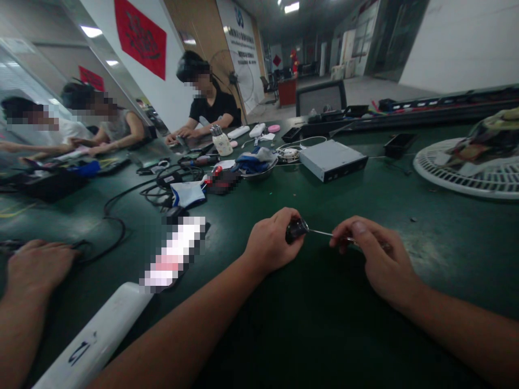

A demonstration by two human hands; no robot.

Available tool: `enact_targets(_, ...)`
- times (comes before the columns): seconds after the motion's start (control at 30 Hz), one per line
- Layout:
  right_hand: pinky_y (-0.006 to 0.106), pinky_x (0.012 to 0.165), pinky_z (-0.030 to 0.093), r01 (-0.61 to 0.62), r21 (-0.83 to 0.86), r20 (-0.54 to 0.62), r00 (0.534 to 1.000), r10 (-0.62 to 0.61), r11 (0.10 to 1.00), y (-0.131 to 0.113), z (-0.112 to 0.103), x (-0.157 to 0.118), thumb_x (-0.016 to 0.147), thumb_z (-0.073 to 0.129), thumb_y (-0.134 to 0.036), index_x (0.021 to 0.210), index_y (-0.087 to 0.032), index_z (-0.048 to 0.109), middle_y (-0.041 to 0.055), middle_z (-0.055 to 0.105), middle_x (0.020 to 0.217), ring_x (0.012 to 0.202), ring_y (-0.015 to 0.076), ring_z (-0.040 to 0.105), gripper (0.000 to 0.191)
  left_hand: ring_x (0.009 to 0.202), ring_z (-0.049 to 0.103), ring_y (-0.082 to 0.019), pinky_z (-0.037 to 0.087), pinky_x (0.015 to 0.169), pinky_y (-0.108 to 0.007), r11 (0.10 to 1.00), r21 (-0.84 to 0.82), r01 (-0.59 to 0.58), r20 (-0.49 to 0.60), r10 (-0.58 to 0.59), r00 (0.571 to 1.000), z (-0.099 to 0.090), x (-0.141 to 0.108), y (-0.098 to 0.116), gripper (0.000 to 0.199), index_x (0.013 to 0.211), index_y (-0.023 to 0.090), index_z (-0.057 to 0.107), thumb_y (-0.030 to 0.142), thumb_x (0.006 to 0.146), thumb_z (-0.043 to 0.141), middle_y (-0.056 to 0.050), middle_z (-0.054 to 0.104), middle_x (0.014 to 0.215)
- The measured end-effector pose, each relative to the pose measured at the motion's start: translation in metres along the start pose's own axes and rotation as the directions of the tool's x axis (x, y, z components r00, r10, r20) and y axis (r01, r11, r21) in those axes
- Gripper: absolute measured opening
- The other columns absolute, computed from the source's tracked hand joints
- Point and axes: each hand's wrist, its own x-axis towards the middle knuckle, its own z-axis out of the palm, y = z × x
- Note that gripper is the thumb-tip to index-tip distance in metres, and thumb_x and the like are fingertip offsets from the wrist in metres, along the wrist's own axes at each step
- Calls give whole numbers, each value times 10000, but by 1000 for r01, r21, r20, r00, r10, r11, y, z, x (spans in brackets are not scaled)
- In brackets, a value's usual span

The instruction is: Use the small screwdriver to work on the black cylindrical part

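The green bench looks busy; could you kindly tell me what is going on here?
A person's left hand grips the dark handle of a small screwdriver while their right hand pinches its metal shaft, above the bench. A grey metal box lies ahead. A co-worker in black sits across the bench.

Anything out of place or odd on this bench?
A round white fan guard lies flat at the right end of the green bench under a crumpled patterned cloth, off any fan, which looks odd. The small screwdriver between the left hand and right hand looks normal.
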Motion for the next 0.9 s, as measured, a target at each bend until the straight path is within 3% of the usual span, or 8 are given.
enact_targets(0.23,301,656,469,-8,21,45,999,8,1000,-1,-1,1,1009,449,-428,833,-232,694,31,689,808,734,172,598,359,714,631,-148,489,634,-288,998,-1,-57,31,57,998,2,-1,-1,305,1078,201,527,273,801,634,-24,670,936)
enact_targets(0.47,314,627,454,-77,-68,-33,997,75,995,-1,1,2,1010,434,-420,764,-226,670,29,662,743,694,178,585,393,732,626,-148,481,645,-285,996,-2,-93,71,93,993,0,-2,-1,295,1078,204,533,262,802,618,-21,663,930)
enact_targets(0.67,302,639,460,-19,29,32,999,18,999,-5,1,1,1011,436,-395,758,-228,667,21,662,744,701,168,593,382,750,618,-153,472,661,-288,993,2,-117,68,117,991,-3,-3,-1,301,1068,205,532,234,785,630,-20,657,929)
enact_targets(0.9,303,605,442,-89,-41,-42,995,87,995,-3,1,0,1006,440,-413,708,-231,643,12,634,674,660,169,579,404,776,617,-158,475,683,-290,988,-16,-156,101,156,983,-2,-2,-1,269,1051,204,528,238,796,606,-29,653,950)
